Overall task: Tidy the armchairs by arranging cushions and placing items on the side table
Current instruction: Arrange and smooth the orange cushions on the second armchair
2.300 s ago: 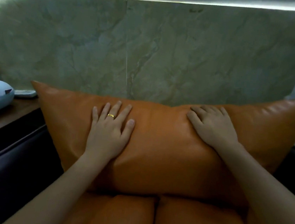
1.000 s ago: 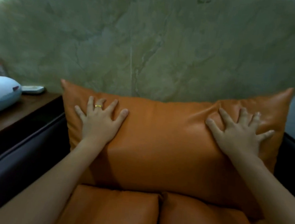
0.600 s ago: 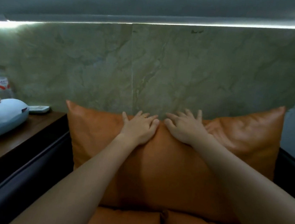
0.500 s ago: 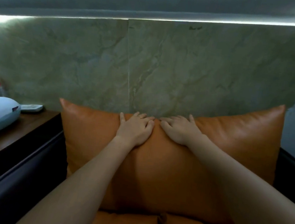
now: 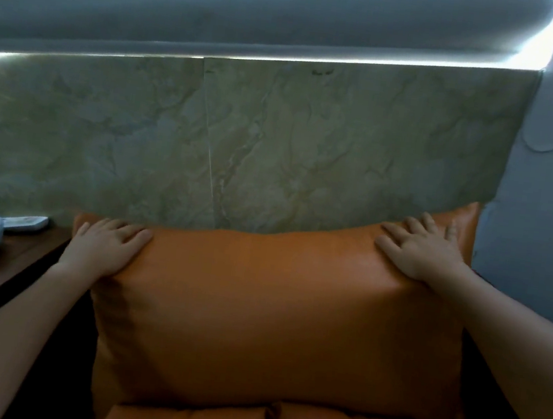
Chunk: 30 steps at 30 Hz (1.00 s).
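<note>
Cushion (image 5: pixel 273 312) | upright, long axis left-right | left hand (image 5: pixel 105 248), right hand (image 5: pixel 425 252) flat, pressing top corners

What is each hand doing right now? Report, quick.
Left hand: open, pressing the cushion at its upper left corner.
Right hand: open, fingers spread flat on the cushion's upper right corner.
</note>
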Motion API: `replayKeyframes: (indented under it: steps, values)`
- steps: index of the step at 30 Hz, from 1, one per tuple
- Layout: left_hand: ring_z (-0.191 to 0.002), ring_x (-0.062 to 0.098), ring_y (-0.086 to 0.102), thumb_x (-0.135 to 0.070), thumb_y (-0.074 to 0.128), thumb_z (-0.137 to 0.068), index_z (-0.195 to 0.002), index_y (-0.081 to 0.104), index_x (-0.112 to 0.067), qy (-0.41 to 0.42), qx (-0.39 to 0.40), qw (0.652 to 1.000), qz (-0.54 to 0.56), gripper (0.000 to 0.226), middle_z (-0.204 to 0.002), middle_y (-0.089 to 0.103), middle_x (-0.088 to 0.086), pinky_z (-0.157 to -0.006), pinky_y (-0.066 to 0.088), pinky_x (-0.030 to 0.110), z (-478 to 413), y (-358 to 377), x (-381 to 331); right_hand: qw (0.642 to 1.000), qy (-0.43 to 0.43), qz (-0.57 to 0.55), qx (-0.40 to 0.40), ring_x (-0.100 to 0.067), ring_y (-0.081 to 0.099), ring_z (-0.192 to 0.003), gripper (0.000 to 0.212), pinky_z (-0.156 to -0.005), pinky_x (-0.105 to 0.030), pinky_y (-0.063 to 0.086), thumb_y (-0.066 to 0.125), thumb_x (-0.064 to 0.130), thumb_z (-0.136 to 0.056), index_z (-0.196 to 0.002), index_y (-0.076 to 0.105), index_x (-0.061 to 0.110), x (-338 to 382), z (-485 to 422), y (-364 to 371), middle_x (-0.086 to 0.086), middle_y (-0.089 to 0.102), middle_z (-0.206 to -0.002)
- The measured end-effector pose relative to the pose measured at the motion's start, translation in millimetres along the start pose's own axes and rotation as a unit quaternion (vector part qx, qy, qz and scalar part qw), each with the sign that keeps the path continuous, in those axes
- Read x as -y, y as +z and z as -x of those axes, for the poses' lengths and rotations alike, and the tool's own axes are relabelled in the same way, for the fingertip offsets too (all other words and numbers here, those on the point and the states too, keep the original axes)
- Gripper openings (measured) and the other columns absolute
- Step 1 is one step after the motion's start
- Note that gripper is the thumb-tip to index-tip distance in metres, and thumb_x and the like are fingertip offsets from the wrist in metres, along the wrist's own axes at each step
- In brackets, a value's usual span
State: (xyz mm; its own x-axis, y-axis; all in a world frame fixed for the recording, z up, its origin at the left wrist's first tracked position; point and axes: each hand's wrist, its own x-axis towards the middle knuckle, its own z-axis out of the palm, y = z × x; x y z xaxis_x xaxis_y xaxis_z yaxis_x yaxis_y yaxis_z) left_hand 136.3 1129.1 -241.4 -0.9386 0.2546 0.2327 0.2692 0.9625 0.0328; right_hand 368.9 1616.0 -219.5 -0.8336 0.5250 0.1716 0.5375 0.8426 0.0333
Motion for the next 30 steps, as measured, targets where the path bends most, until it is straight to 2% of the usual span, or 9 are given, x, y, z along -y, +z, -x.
replayKeyframes:
  steps: [4,6,9,11,15,20,24,27,30]
  values:
    - [-0.151,0.018,0.017,-0.071,0.024,-0.095,-0.148,0.039,-0.040,-0.043,0.002,0.997,0.067,0.063,-0.160,0.030,-0.008,-0.114,0.017,0.067,15,-9,19,0.994,0.087,-0.062,0.012,-0.024,-0.004,-0.155,0.069,-0.118,-0.068,0.003,0.017,0.074,-0.093,-0.156,0.018,0.045,-50,22,-12,0.007,0.003,-0.169]
    - [-0.152,0.018,0.013,-0.075,0.024,-0.093,-0.152,0.033,-0.039,-0.070,0.010,0.995,0.073,0.070,-0.163,0.025,-0.009,-0.113,0.020,0.068,26,-13,27,0.994,0.096,-0.029,0.038,-0.029,-0.003,-0.155,0.071,-0.117,-0.070,0.004,0.018,0.074,-0.094,-0.157,0.018,0.042,-60,31,-24,0.009,0.005,-0.168]
    - [-0.153,0.021,0.009,-0.080,0.023,-0.089,-0.154,0.026,-0.038,-0.072,0.031,0.996,0.031,0.078,-0.165,0.019,-0.008,-0.114,0.017,0.068,41,-26,17,0.995,0.025,0.095,0.029,-0.029,-0.002,-0.155,0.069,-0.117,-0.069,0.005,0.020,0.069,-0.096,-0.153,0.036,0.033,-52,38,-47,0.004,0.024,-0.165]
    - [-0.154,0.021,0.005,-0.082,0.021,-0.087,-0.155,0.023,-0.040,-0.045,0.041,0.998,0.017,0.080,-0.166,0.014,-0.009,-0.114,0.013,0.068,50,-34,-8,0.994,-0.016,0.106,0.038,-0.030,-0.003,-0.155,0.066,-0.118,-0.066,0.005,0.020,0.068,-0.097,-0.153,0.033,0.037,-38,45,-60,0.001,0.020,-0.166]
    - [-0.154,0.017,0.002,-0.081,0.015,-0.089,-0.156,0.019,-0.042,0.063,0.059,0.995,0.039,0.077,-0.167,0.006,-0.013,-0.116,0.005,0.068,77,-29,-84,0.990,-0.121,0.059,0.050,-0.029,-0.007,-0.155,0.063,-0.120,-0.063,0.000,0.018,0.064,-0.100,-0.157,0.020,0.039,19,69,-48,0.002,0.006,-0.169]
    - [-0.155,0.017,0.005,-0.074,0.016,-0.095,-0.157,0.018,-0.039,0.127,-0.050,0.986,0.094,0.071,-0.167,0.013,-0.008,-0.121,0.000,0.055,135,16,-155,0.979,-0.186,-0.051,-0.063,-0.020,-0.001,-0.156,0.070,-0.123,-0.055,-0.002,0.019,0.069,-0.097,-0.159,0.016,0.037,82,118,30,0.006,0.011,-0.168]
    - [-0.154,0.019,0.013,-0.074,0.014,-0.094,-0.156,0.026,-0.039,0.113,-0.115,0.984,0.069,0.072,-0.166,0.021,-0.005,-0.121,0.008,0.054,154,46,-94,0.986,-0.113,-0.037,-0.115,-0.021,0.008,-0.155,0.069,-0.120,-0.062,0.011,0.022,0.068,-0.094,-0.157,0.020,0.041,15,143,80,0.009,0.018,-0.166]
    - [-0.155,0.021,0.009,-0.073,0.011,-0.093,-0.156,0.023,-0.041,0.055,-0.104,0.991,0.058,0.071,-0.166,0.017,-0.007,-0.116,0.010,0.065,155,45,-36,0.999,0.008,0.020,-0.047,-0.026,0.003,-0.155,0.079,-0.120,-0.063,0.005,-0.002,0.076,-0.087,-0.158,0.008,0.044,-58,152,82,0.011,0.009,-0.167]
    - [-0.155,0.027,0.006,-0.076,0.006,-0.087,-0.157,0.018,-0.039,-0.024,-0.082,0.991,0.106,0.081,-0.168,0.011,0.000,-0.116,0.011,0.068,161,39,-17,0.997,0.076,0.014,0.005,-0.027,-0.005,-0.155,0.096,-0.122,-0.058,0.006,-0.017,0.080,-0.078,-0.159,0.011,0.038,-89,164,70,0.006,0.002,-0.168]
